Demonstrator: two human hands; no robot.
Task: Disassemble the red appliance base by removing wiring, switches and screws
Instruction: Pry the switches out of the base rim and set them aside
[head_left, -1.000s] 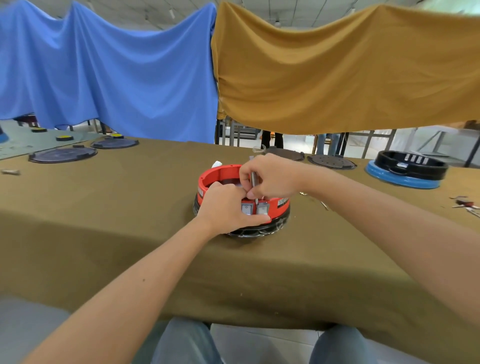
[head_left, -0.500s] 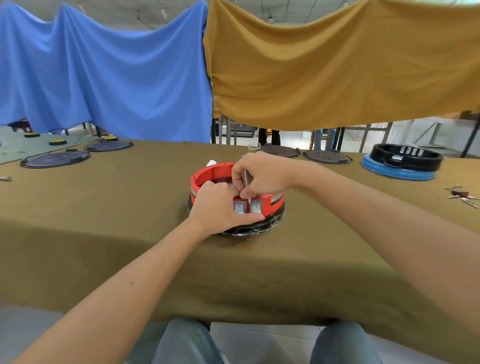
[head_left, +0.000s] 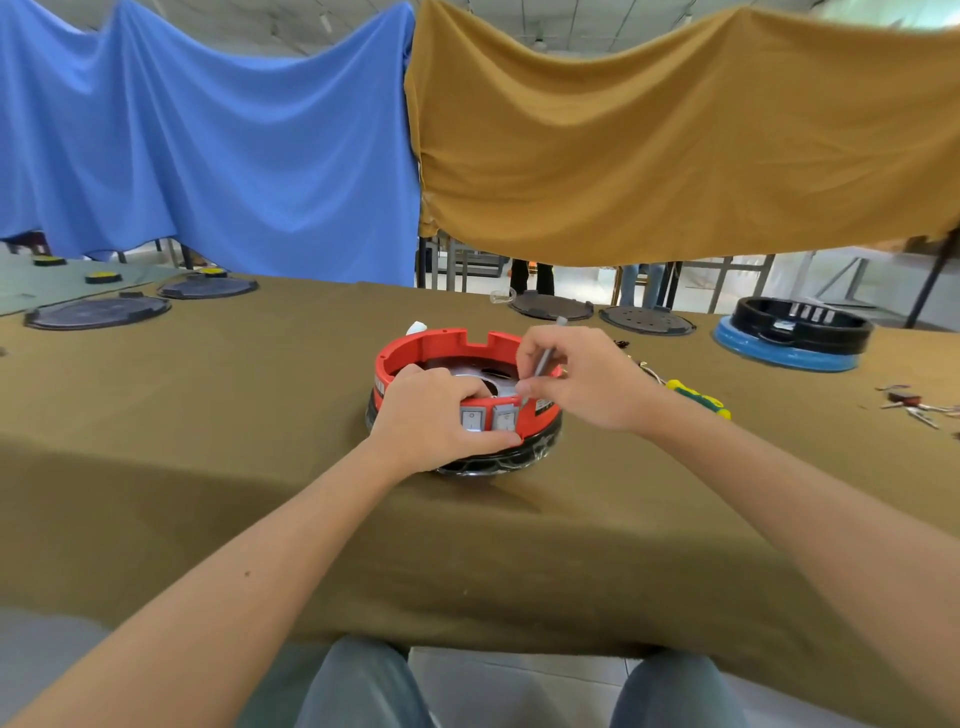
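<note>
left hand (head_left: 434, 415) grips the round red plastic appliance base (head_left: 447, 353), right hand (head_left: 582, 382) pinches a thin grey metal tool (head_left: 543, 364), a yellow-green handled screwdriver (head_left: 698, 399) just beside.

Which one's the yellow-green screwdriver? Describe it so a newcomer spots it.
Start at the red appliance base mid-table. Just right of it, behind the right hand and its wrist, the screwdriver lies on the olive cloth. It is the only yellow-and-green handle there; the neighbouring discs are dark.

Left hand (head_left: 434, 415) grips the red appliance base (head_left: 441, 349) on the counter (head_left: 208, 415); right hand (head_left: 582, 382) pinches a thin metal tool (head_left: 543, 364)
</note>
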